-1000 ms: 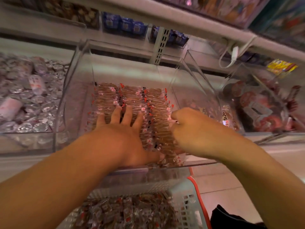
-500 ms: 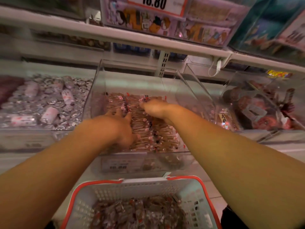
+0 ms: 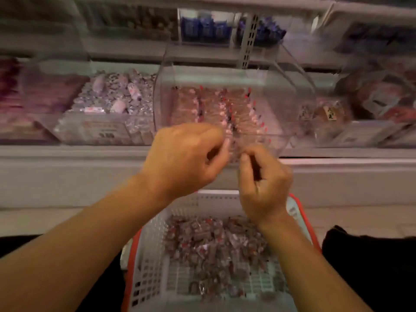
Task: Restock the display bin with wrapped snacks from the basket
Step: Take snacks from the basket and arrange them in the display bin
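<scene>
Head view, blurred: wrapped snacks (image 3: 216, 109), brownish in clear wrappers with red tabs, stand in neat rows inside the clear display bin (image 3: 290, 102) at frame centre. More lie heaped in the white basket (image 3: 153, 255) below. Left hand (image 3: 184, 158) and right hand (image 3: 263, 181) hover curled at the bin's front; whether either holds anything I cannot tell.

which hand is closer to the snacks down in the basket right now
Right. The right hand hangs over the basket rim, just above its wrapped snacks; the left hand is higher, by the display bin.

- My head view is dim, with a warm pinkish cast.
- I see motion blur smearing the whole frame, worst on the upper shelves (image 3: 135, 23).
- Wide-angle bending curves the edges.
- Lower corners fall to black.
</scene>
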Demonstrator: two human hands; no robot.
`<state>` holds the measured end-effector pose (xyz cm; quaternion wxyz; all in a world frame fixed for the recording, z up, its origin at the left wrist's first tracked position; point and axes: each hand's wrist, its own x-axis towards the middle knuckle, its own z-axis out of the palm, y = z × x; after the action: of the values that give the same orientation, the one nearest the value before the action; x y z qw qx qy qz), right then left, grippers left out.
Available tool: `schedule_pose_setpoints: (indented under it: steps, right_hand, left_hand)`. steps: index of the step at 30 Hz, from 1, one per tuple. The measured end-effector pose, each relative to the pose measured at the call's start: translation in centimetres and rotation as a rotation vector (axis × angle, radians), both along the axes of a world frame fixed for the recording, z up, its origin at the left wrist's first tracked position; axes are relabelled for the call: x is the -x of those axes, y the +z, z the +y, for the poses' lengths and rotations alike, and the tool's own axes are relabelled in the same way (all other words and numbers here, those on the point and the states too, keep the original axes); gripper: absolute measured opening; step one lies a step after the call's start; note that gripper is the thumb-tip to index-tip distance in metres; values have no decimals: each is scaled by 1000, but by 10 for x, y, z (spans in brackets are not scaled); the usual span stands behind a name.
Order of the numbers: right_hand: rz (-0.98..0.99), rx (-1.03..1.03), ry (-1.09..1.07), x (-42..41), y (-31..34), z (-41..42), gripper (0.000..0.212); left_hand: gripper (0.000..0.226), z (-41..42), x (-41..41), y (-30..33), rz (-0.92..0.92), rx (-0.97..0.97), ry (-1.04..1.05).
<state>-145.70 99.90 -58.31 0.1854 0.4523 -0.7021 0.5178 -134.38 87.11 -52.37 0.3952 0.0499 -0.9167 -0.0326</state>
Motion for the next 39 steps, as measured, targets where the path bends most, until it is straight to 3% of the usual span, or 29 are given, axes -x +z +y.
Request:
schedule_pose_setpoints:
  steps: [2, 4, 5, 6, 8, 10, 11, 13, 15, 17, 19, 21, 24, 27, 31, 34, 36, 39]
  right_hand:
    - [-224, -419, 4, -8, -72, 18, 17]
    - [-431, -995, 84, -12, -144, 37, 15]
    - [-559, -1200, 114, -14, -174, 47, 30]
    - [-699, -1336, 131, -17, -199, 59, 56]
    - [-871, -1436, 75, -24, -237, 83, 98]
    - [-973, -1460, -55, -31, -266, 95, 125]
    - [-1116, -1409, -91, -33, -278, 96, 132]
    - [-1327, -1184, -112, -37, -295, 91, 125]
    - [-1281, -1036, -214, -39, -304, 81, 105]
    - [-1247, -935, -279, -39, -309, 64, 98]
    - [-1335, -875, -258, -37, -315, 41, 104]
    - [-1406, -877, -256, -34, -318, 18, 108]
    - [-1315, -985, -254, -29, -326, -3, 89]
    - [-1275, -967, -302, -25, -333, -6, 65]
    - [-1520, -768, -312, -17, -335, 3, 66]
    - [-1646, -732, -283, -17, -328, 13, 64]
    - [-1677, -720, -271, -18, -320, 17, 59]
    - [-1568, -746, -265, -19, -301, 23, 47]
  left_hand:
    - [28, 18, -12, -51, -191, 20, -82]
    - [17, 26, -24, -118, -702, -136, 36]
    - [14, 29, -34, -155, -911, -290, 149]
    - [26, 34, -46, -190, -1059, -485, 250]
    - [56, 49, -75, -253, -1200, -857, 404]
    - [79, 68, -92, -297, -1233, -1163, 531]
    - [89, 75, -94, -314, -1191, -1330, 606]
    - [93, 83, -88, -337, -1018, -1641, 748]
    - [90, 86, -77, -352, -809, -1837, 849]
    - [99, 87, -65, -368, -682, -1906, 925]
    - [115, 87, -54, -379, -648, -1879, 1017]
    - [117, 87, -43, -386, -610, -1927, 1080]
    - [89, 87, -24, -390, -413, -2130, 952]
    - [67, 89, -14, -394, -439, -2060, 937]
    - [57, 91, -16, -398, -298, -2184, 880]
    - [38, 92, -24, -396, -253, -2284, 853]
    - [27, 95, -27, -386, -264, -2394, 813]
    - [16, 104, -36, -372, -389, -2441, 758]
